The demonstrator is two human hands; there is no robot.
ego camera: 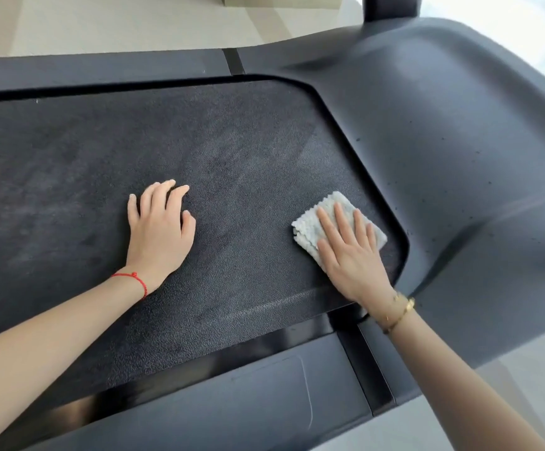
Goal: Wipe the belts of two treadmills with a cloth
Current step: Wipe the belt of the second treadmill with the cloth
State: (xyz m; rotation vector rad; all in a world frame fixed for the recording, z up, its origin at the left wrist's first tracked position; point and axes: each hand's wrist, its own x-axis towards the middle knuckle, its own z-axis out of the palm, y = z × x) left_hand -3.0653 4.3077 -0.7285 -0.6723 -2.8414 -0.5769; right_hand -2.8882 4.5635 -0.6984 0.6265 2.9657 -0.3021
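White cloth [336, 222] pinned flat under right hand [350, 255], fingers straight — spreads pressure at belt [199, 222] end. Left hand [158, 229] braces, fingertips bent, holding nothing — likely for balance.

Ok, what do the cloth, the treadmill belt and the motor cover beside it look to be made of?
Cloth: pale, fluffy pile with a zigzag-cut edge, probably microfibre. Treadmill belt: black, matte, fine pebbled grain, likely rubber or PVC; greyish smears show on it. Motor cover: smooth dark grey moulded shell with a soft sheen, apparently plastic.
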